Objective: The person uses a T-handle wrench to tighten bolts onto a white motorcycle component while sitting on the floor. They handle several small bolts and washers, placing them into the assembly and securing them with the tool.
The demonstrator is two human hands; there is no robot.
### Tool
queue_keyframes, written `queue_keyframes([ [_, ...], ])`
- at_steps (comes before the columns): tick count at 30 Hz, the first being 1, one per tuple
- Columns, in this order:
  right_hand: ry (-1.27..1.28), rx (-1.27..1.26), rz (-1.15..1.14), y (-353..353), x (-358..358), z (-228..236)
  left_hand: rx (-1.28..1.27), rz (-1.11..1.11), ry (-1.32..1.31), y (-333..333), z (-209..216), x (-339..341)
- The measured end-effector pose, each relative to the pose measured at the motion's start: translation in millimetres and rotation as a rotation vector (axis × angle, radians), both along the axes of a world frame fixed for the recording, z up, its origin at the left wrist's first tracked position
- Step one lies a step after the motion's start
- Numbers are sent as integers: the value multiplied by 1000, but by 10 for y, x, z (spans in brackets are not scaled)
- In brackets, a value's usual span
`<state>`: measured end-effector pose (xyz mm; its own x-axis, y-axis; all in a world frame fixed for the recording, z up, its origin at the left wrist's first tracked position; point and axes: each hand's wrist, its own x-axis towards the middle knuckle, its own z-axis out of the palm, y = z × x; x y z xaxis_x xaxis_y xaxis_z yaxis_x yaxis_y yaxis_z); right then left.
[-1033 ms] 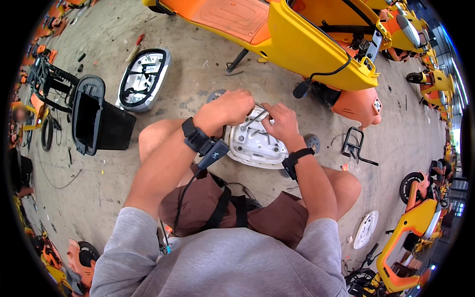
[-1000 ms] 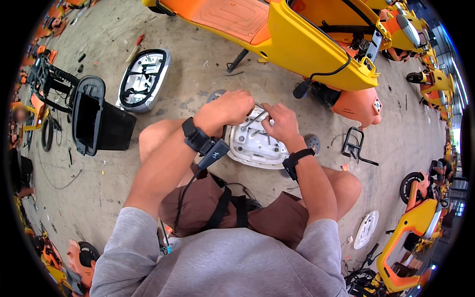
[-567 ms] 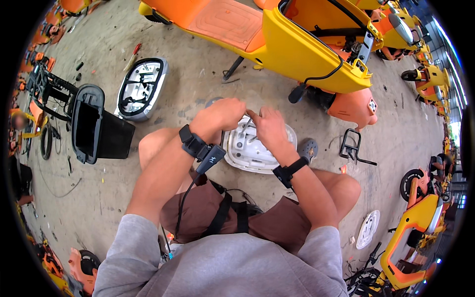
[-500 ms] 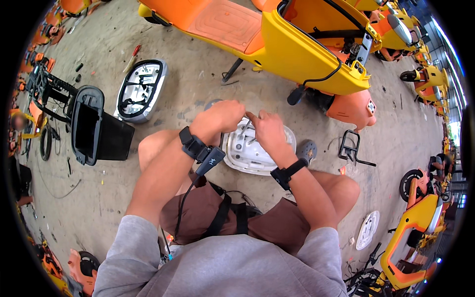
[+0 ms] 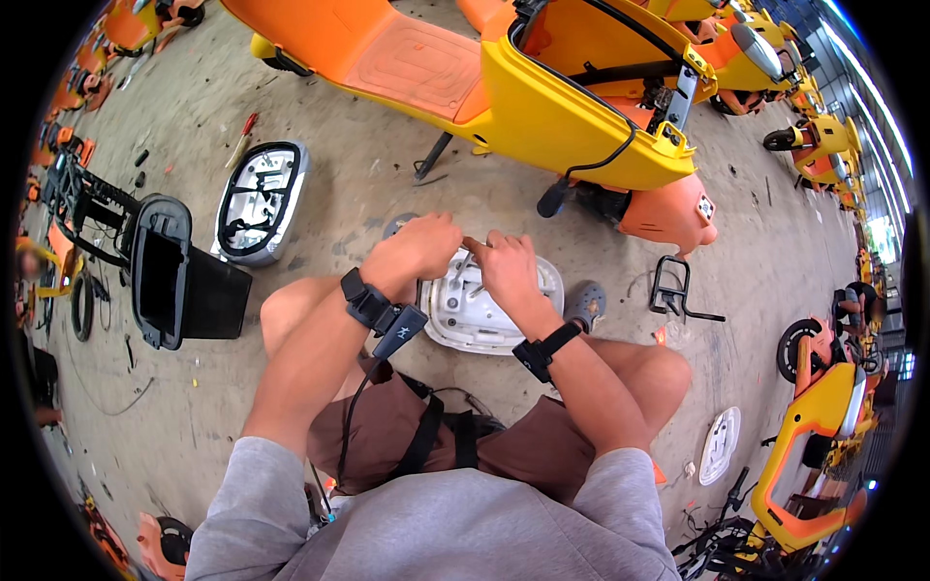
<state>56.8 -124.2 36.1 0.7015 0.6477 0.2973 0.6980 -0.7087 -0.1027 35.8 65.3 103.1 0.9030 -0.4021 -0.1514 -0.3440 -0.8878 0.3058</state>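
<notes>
On the floor between my legs lies a white scooter seat base (image 5: pixel 472 332), its ribbed underside and metal fittings facing up. Above its far edge, my left hand (image 5: pixel 418 254) is closed in a fist, the back of it toward me. My right hand (image 5: pixel 508 275) is bent close beside it, with its fingertips pinched together near the left fist. Whatever sits between the two hands is too small and hidden to make out. Both wrists wear black straps, and a cable runs from the left one.
A yellow and orange scooter body (image 5: pixel 572 107) stands ahead. At left are a black open bin (image 5: pixel 208 295) and another seat (image 5: pixel 260 208); a screwdriver (image 5: pixel 242 138) lies beyond. A black metal bracket (image 5: pixel 671 289) and white oval panel (image 5: pixel 720 445) lie at right.
The whole view has shifted slightly, so the scooter and floor items sit a little further left. My two hands stay together over the far edge of the seat base.
</notes>
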Motion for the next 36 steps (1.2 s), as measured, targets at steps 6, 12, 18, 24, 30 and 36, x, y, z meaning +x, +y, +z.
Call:
queue_keyframes([
  [6, -126, -38, -19, -115, 161, -49, -68, -13, 229, -70, -107, -27],
  [12, -140, 71, -96, -153, 218, -223, -44, 18, 335, -127, 220, -33],
  [18, 281, 279, -190, 44, 23, -75, -20, -8, 156, -143, 400, -186],
  [24, 357, 189, -276, 158, -48, 124, -99, 28, 246, -27, 176, -161],
  [30, 230, 254, -178, 202, -47, -78, -180, -125, 357, 9, 24, -110],
  [36, 462, 179, -65, 217, -31, 144, -242, -77, 344, 49, 128, -75],
])
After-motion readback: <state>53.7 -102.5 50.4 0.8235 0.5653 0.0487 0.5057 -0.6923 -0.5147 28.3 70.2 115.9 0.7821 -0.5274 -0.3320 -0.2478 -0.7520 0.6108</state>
